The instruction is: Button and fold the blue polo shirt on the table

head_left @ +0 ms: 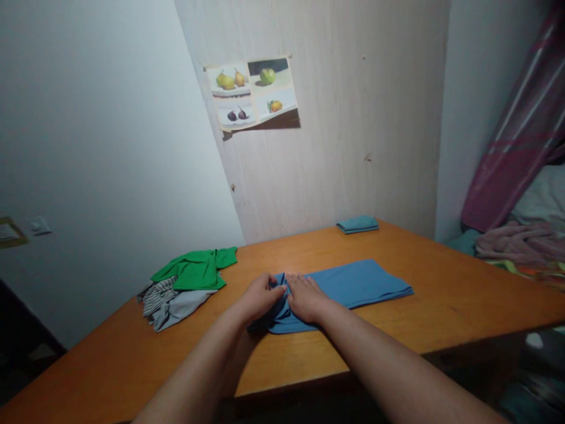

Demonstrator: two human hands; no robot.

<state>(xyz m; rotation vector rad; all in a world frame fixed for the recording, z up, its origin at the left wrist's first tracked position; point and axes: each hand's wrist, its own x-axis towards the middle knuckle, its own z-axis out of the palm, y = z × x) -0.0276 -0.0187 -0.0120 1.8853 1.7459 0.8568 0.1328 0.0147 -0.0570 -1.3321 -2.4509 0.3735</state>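
A blue folded garment [357, 282] lies lengthwise on the wooden table [441, 282], its long strip reaching to the right. At its left end the cloth is bunched and partly turned up. My left hand [263, 294] grips that bunched end, with fingers curled round the fabric. Flat on the garment just to the right rests my right hand [306, 297], fingers stretched out and pressing on the cloth. Part of the left end is hidden behind my hands.
On the table's left lies a loose pile with a green shirt [198, 270], a striped cloth [161, 296] and a grey cloth [183, 309]. A folded teal cloth [358, 224] sits at the back edge by the wall. A pink curtain [507, 153] hangs at right.
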